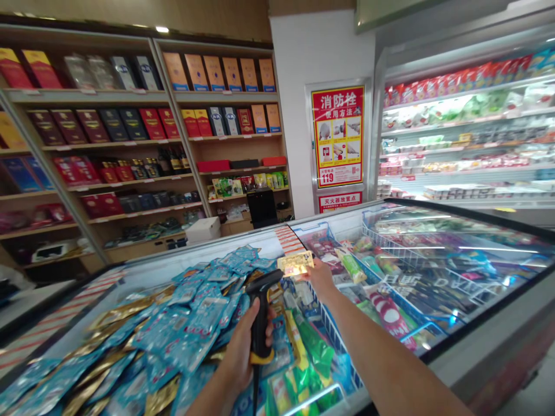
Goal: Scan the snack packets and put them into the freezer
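Note:
My left hand (248,332) is wrapped round the handle of a black and yellow barcode scanner (260,323), its cable hanging down. The scanner's head is tilted up to the right, close to a small gold packet (295,264). That packet is pinched at its right end by my right hand (318,278), held above the freezer. Beneath my left hand lies a heap of blue and gold ice cream packets (191,329). Green and yellow packets (307,346) lie below and between my forearms. My right thumb and fingertips are partly hidden.
The chest freezer (433,352) has a glass lid (489,248) over its right side, with wire baskets (390,254) inside. Shelves (121,138) of boxed goods stand behind at left. A red fire hydrant sign (338,138) and a lit fridge (468,127) are at right.

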`<state>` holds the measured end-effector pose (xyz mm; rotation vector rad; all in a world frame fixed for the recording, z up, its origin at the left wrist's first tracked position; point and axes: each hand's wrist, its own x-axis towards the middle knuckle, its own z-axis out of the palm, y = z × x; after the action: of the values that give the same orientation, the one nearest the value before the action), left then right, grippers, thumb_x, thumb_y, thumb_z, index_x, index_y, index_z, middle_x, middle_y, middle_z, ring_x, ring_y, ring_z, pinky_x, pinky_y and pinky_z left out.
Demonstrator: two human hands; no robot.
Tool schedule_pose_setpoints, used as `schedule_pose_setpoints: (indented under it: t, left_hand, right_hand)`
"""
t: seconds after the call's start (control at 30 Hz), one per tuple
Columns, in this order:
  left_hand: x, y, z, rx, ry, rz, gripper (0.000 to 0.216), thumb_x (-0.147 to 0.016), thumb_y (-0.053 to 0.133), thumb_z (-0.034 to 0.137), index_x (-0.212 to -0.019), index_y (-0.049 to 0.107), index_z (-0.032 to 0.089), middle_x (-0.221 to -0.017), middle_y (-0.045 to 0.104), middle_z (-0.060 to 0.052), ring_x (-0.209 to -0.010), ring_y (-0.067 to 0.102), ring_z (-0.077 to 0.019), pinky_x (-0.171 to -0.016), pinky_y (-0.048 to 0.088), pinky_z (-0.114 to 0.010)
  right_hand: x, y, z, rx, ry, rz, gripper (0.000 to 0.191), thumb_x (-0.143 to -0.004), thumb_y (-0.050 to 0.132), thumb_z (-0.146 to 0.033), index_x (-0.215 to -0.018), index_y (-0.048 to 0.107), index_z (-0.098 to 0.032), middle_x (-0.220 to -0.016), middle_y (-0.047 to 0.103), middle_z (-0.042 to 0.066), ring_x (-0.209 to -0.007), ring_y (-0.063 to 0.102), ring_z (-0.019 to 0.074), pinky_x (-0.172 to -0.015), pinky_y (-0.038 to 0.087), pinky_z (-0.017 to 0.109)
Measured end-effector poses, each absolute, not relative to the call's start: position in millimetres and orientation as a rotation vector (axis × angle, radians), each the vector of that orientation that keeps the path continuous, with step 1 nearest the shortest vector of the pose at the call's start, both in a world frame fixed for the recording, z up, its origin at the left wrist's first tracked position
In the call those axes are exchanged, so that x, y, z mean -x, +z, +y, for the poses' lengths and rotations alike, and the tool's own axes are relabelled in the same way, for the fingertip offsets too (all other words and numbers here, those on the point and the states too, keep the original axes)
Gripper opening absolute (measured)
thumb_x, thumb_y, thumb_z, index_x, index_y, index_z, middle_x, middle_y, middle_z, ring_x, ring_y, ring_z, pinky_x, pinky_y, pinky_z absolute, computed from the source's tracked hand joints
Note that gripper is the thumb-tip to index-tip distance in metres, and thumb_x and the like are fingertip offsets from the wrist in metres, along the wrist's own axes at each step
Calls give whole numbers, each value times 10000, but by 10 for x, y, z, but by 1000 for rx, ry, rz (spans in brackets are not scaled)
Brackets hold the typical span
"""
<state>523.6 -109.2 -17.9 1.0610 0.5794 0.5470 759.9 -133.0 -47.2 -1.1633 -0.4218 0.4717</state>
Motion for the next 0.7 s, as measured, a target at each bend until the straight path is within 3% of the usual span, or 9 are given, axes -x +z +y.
schedule_pose_setpoints:
  t: [0.7]
  left_hand:
    - [-5227, -108, -1112, -1068, 569, 566, 473, -801, 667, 620, -854, 641, 151, -559, 535, 17, -460, 456, -98, -439, 331, -205]
  right_hand:
    - [-7616, -447, -1365, 1219, 370, -443, 191, -621, 593, -276, -777, 613, -168, -668, 663, 4, -573, 635, 168, -583, 556, 301]
